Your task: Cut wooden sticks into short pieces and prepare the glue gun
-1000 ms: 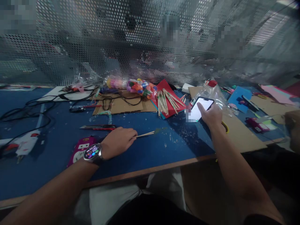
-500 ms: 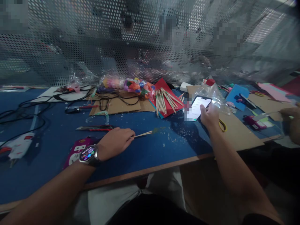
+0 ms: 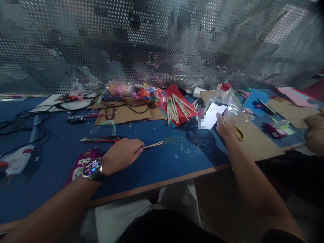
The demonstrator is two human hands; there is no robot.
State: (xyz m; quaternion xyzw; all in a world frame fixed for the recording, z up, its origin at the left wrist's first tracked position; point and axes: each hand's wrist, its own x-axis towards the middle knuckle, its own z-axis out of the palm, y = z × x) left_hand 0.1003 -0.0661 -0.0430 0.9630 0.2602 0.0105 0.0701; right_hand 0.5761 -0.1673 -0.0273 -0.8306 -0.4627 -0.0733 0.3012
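Note:
My left hand (image 3: 124,153), with a smartwatch (image 3: 92,167) on its wrist, is closed on two thin wooden sticks (image 3: 153,145) that point right over the blue table (image 3: 162,165). Just behind that hand lies a red and black box cutter (image 3: 101,139). A purple power socket box (image 3: 82,163) sits beside the watch, partly hidden by the arm. My right hand (image 3: 226,125) grips a smartphone (image 3: 214,116) with a bright screen, thumb over its edge. Yellow-handled scissors (image 3: 240,134) lie by the right wrist, mostly hidden.
Paper-wrapped chopsticks (image 3: 177,108) lie on red paper (image 3: 173,91). Bagged coloured pompoms (image 3: 149,93) rest behind cardboard (image 3: 126,116). A glue gun (image 3: 20,160) and black cables (image 3: 30,114) are at left. Another person's hand (image 3: 315,133) is at far right. A perforated metal screen (image 3: 152,50) stands behind.
The view has shifted slightly, so things on the table sit a little further left. Both hands keep their hold on the sticks and the smartphone.

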